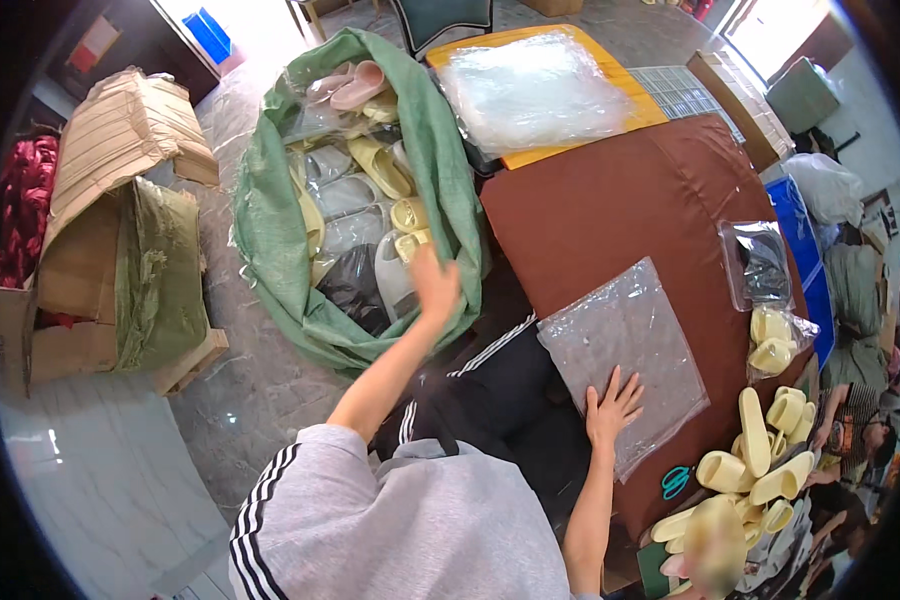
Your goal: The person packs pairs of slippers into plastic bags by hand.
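Probably packing workshop: sack (432, 150) of bagged slippers (375, 165), clear-bag stack (535, 95), loose yellow slippers (754, 430).

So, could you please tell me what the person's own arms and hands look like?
The left arm wears a short, light grey sleeve with black stripes along its outer side. Both forearms are bare, with no watch or bracelet visible. The right hand is ungloved, its fingers slender; the left hand also looks ungloved, though blurred.
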